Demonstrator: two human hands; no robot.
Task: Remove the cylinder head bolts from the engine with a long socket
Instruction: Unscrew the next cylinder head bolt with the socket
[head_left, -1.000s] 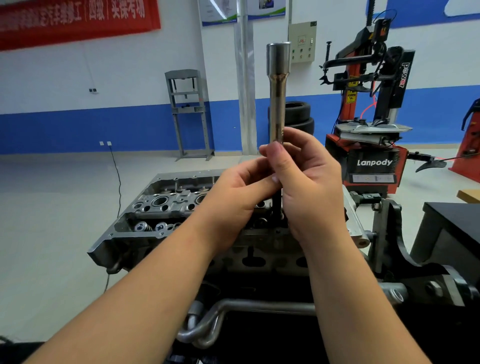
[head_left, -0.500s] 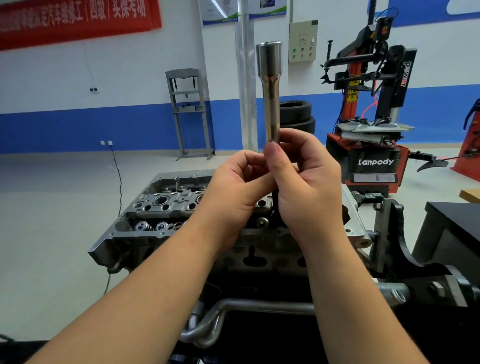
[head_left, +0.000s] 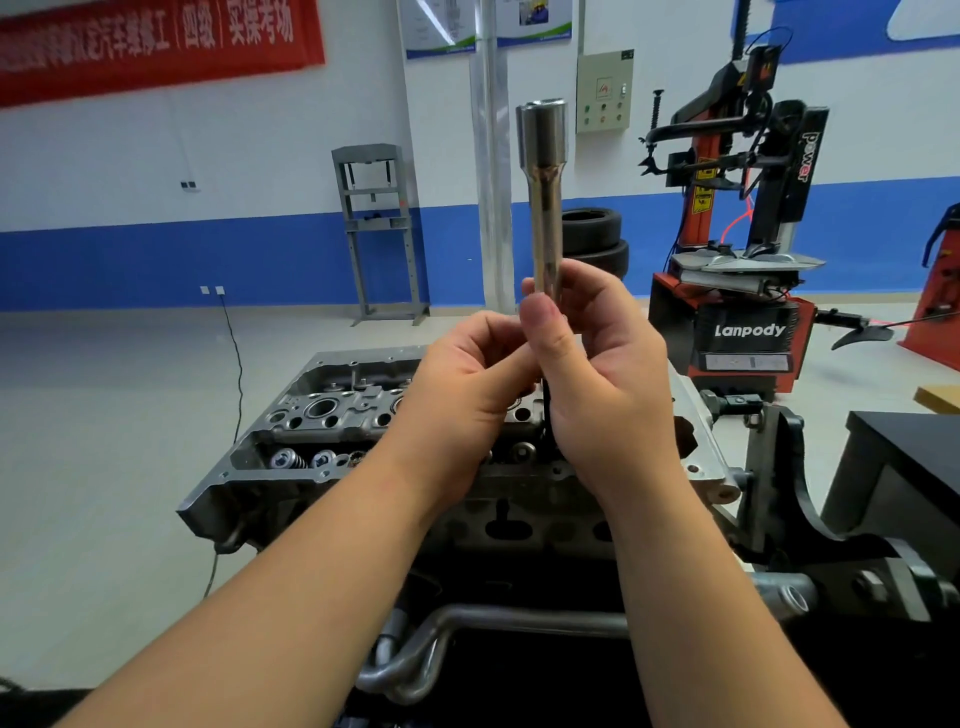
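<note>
A long chrome socket (head_left: 544, 197) stands upright in front of me, wide end up. My right hand (head_left: 608, 384) grips its lower part, thumb pressed along the shaft. My left hand (head_left: 467, 395) curls its fingers around the socket's bottom from the left, touching my right hand. A dark rod (head_left: 548, 400) hangs below the hands, over the head. The grey cylinder head (head_left: 332, 415) sits on the engine beneath my hands. Valve springs show at its left front. The head's middle and any bolts there are hidden behind my hands.
A black engine stand bracket (head_left: 779, 467) rises at the right of the engine. Metal pipes (head_left: 467, 623) run below the head. A dark bench (head_left: 904, 457) stands at the right. A red tyre changer (head_left: 743, 291), stacked tyres and a grey press frame (head_left: 376, 234) stand farther back.
Both hands have carried the socket slightly to the left and tilted it a little, and the grip has stayed the same.
</note>
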